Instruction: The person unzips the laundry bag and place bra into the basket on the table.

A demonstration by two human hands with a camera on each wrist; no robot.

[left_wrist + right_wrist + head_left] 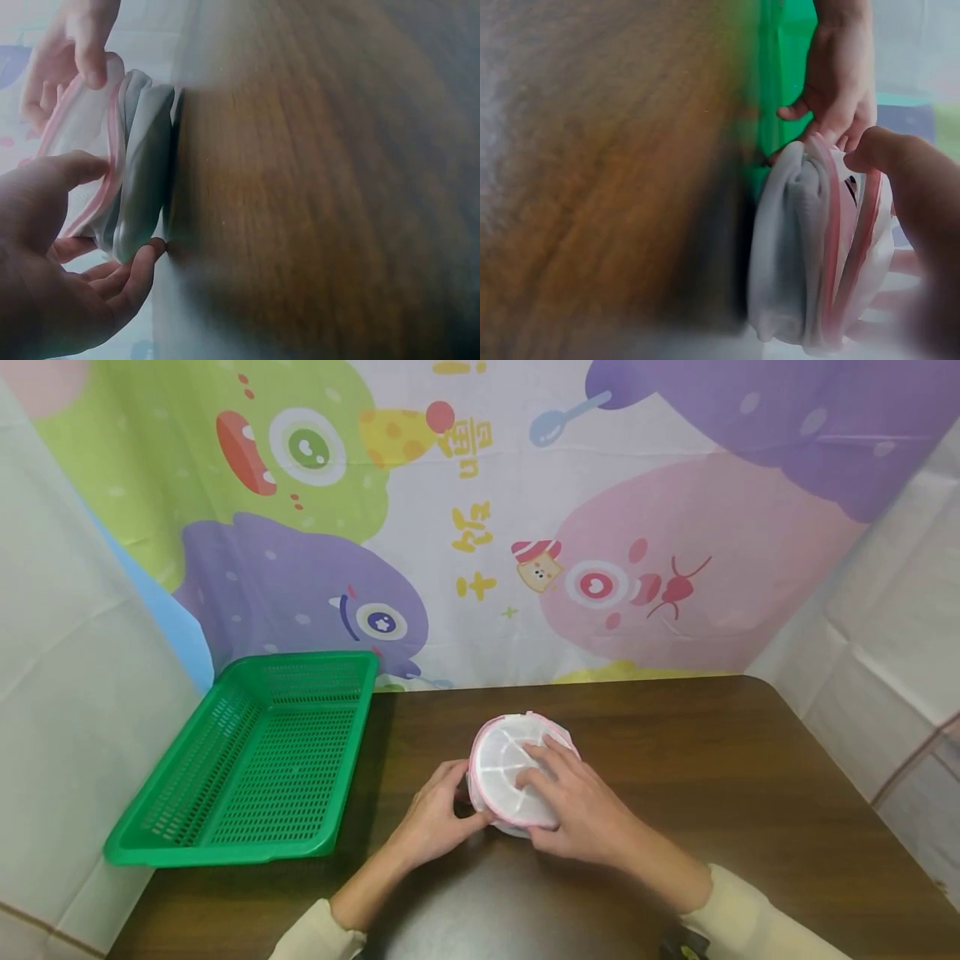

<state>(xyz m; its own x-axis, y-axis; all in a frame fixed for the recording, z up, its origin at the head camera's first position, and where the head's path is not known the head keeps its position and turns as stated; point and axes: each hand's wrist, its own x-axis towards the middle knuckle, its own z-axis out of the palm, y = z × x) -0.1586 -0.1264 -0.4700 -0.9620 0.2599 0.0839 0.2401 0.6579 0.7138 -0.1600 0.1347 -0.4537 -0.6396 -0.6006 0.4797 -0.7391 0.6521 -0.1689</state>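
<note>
A round, squat white mesh laundry bag [501,762] with pink trim sits on the table in front of me. My left hand [438,814] holds its left side, thumb on the near rim and fingers lower down, as the left wrist view shows. Across the top lies my right hand [581,802], gripping the lid with its thumb at the near edge and its fingers spread over the mesh. In the right wrist view the bag [780,255] shows a gap between two pink edges, with something pale pink and dark inside that I cannot make out.
To the left stands a green plastic basket [347,777] with slotted walls and floor. The dark wooden table [675,760] reaches back to a cartoon-printed curtain [480,635]. Pale sheets hang at both sides.
</note>
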